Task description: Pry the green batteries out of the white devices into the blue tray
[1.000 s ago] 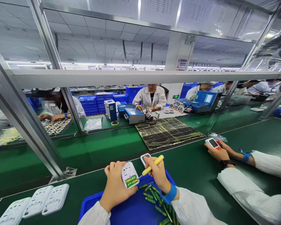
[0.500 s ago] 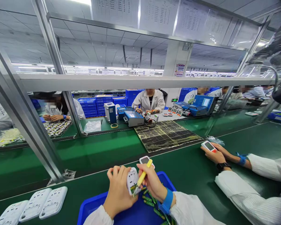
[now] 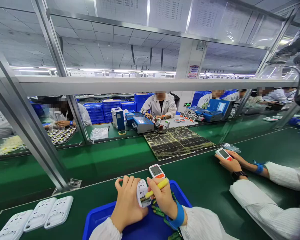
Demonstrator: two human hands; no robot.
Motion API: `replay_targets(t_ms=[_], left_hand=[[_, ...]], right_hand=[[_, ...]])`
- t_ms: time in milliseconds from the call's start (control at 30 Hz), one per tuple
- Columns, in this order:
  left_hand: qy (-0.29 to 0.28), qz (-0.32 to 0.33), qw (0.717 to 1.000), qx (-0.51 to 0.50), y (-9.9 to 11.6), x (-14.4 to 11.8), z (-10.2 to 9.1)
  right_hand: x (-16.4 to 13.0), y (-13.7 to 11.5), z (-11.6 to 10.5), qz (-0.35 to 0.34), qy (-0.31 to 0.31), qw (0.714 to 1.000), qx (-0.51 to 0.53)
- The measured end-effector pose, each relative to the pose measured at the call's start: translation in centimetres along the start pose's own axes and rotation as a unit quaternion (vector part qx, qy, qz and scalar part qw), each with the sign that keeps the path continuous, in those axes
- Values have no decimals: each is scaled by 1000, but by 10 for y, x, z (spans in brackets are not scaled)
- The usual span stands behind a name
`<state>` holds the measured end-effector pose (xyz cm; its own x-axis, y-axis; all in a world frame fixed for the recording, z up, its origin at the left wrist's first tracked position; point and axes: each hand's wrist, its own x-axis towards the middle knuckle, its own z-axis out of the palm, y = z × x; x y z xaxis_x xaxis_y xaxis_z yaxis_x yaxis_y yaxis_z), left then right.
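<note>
White device (image 3: 141, 192): back up, gripped in left hand (image 3: 126, 203) over blue tray (image 3: 100, 216).
Right hand (image 3: 162, 198): clenched on yellow tool (image 3: 157, 188), tip at battery bay.
Batteries (image 3: 160, 213): green, loose in tray, perhaps some already fitted.
Co-worker's hands (image 3: 230, 161): hold another unit, well apart.

batteries (image 3: 162, 213) in tray (image 3: 97, 218), device (image 3: 157, 171) behind

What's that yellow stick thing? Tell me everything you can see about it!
The yellow stick is a slim, smooth rod, like plastic. The right hand pinches it like a pen, thumb on top. It lies tilted, its upper end pointing up and right, its lower tip pressed into the open back of the white device that the left hand holds, where green batteries sit. All this hangs over the blue tray. Its tip is too small to make out.
</note>
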<state>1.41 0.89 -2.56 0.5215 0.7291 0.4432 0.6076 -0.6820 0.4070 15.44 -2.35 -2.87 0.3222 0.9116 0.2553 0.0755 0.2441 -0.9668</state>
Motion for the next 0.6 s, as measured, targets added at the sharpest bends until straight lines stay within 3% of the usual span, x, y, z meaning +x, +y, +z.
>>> replay_targets(t_ms=[167,367,600], left_hand=[[-11,10,1000,18,0,0,0],[-30,39,999,11,8,-1,0],[-46,54,997,17,15,-2,1]], right_hand=[[-2,-7,-2,-89,-23,992,-89],[-8,-22,-8,-308,-43,915,-257],[-10,-24,-7,-349,-61,890,-287]])
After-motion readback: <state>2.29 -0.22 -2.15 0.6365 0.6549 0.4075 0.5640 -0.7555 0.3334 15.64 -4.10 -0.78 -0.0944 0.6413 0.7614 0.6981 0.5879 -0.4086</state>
